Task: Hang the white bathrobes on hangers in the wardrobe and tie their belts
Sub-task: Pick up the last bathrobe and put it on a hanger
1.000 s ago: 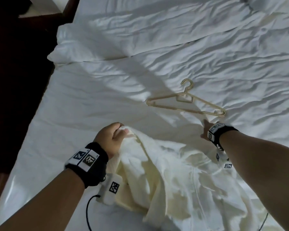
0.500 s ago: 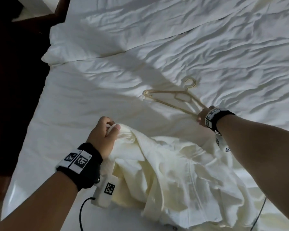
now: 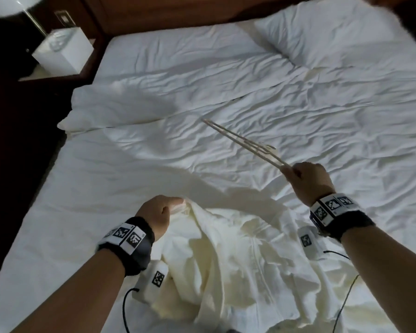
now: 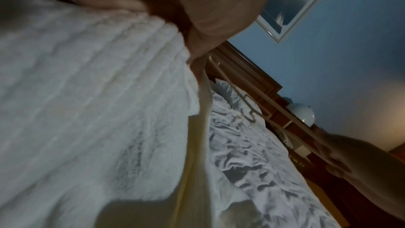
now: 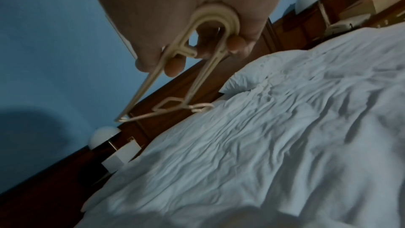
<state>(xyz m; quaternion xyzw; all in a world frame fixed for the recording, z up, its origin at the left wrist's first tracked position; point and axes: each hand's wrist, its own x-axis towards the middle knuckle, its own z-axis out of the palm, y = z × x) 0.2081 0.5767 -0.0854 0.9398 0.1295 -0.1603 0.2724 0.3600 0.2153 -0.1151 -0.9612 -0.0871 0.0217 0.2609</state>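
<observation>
A cream-white bathrobe (image 3: 235, 265) lies crumpled on the near part of the bed. My left hand (image 3: 161, 212) grips its upper edge and holds it lifted; the left wrist view shows the robe's towelling (image 4: 87, 110) bunched under my fingers. My right hand (image 3: 305, 176) holds a beige plastic hanger (image 3: 240, 140) by one end, raised off the bed and pointing away to the left. In the right wrist view my fingers curl round the rounded end of the hanger (image 5: 210, 23), its hook far out. No belt or wardrobe is in sight.
The bed (image 3: 154, 164) with its rumpled white duvet fills the head view, pillows (image 3: 334, 37) at the far end by a wooden headboard. A nightstand with a white box (image 3: 63, 51) and a lamp stands at the far left. Dark floor runs along the bed's left edge.
My right hand reached the hanger lying flat on the duvet, gripped its near end and lifted it off the bed. My left hand kept its hold on the robe. The head view tilted up.
</observation>
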